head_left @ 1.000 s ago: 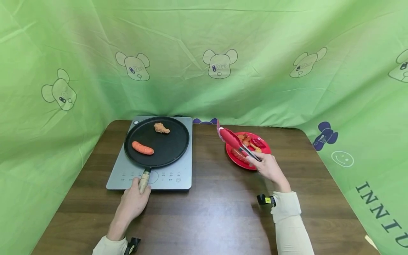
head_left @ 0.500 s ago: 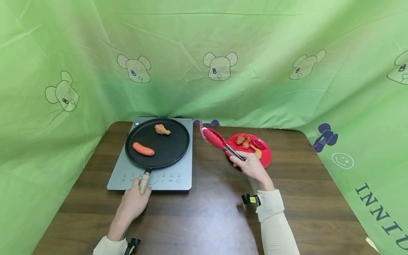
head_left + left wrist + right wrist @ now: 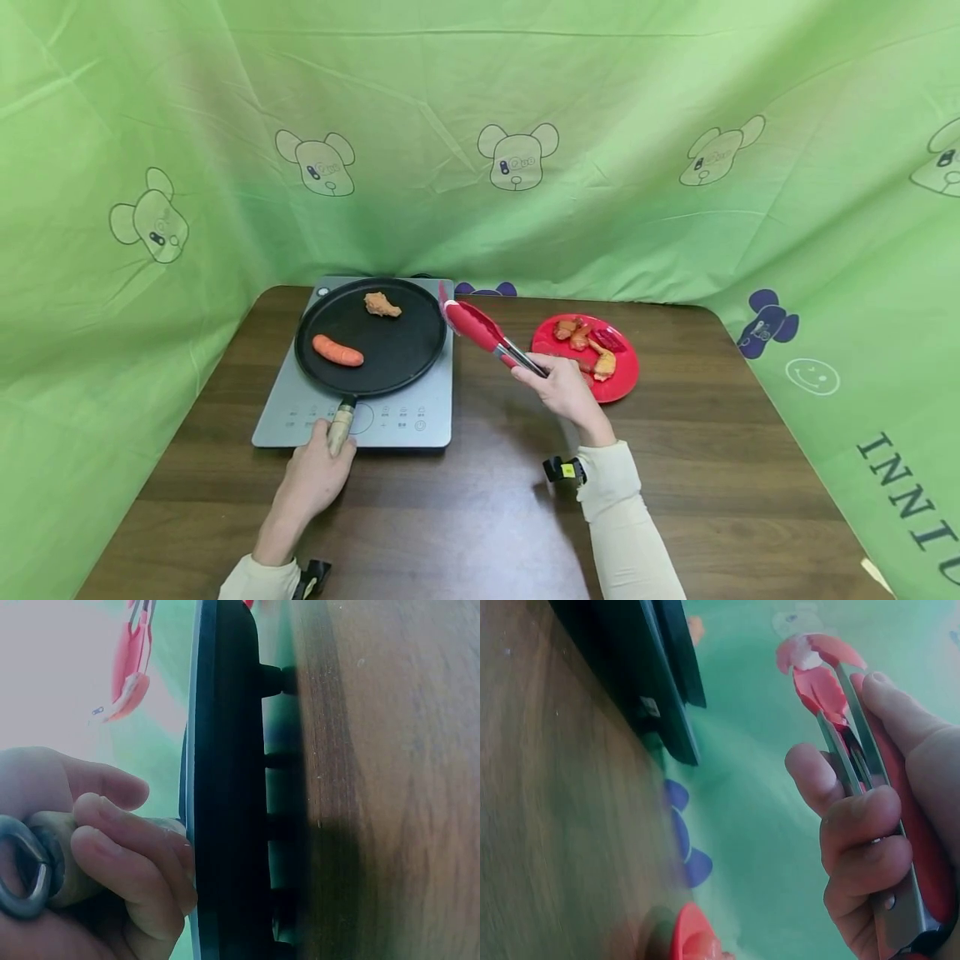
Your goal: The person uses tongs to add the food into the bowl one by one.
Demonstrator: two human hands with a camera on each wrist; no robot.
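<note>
My left hand (image 3: 315,477) grips the wooden handle (image 3: 341,429) of a flat black frying pan (image 3: 405,354). In the pan lie a sausage (image 3: 337,351) and a fried chicken drumstick (image 3: 381,304). Held in my right hand (image 3: 567,397) are red and steel tongs (image 3: 476,325), raised over the table with their tips close to the pan's right rim. A thin pink and whitish piece (image 3: 804,654) shows at the tongs' tips; I cannot tell what it is. In the right wrist view, curled fingers and thumb wrap the tongs' arms.
The pan stands on a grey induction cooker (image 3: 427,429) on a brown wooden table (image 3: 480,508). To the right is a red plate (image 3: 628,379) with a chicken wing (image 3: 603,363) and several other food pieces, partly behind my right hand. A green curtain (image 3: 600,233) hangs around the table.
My right hand has moved left with the tongs, from over the red plate toward the pan. My left hand has stayed on the handle, and the pan has not moved.
</note>
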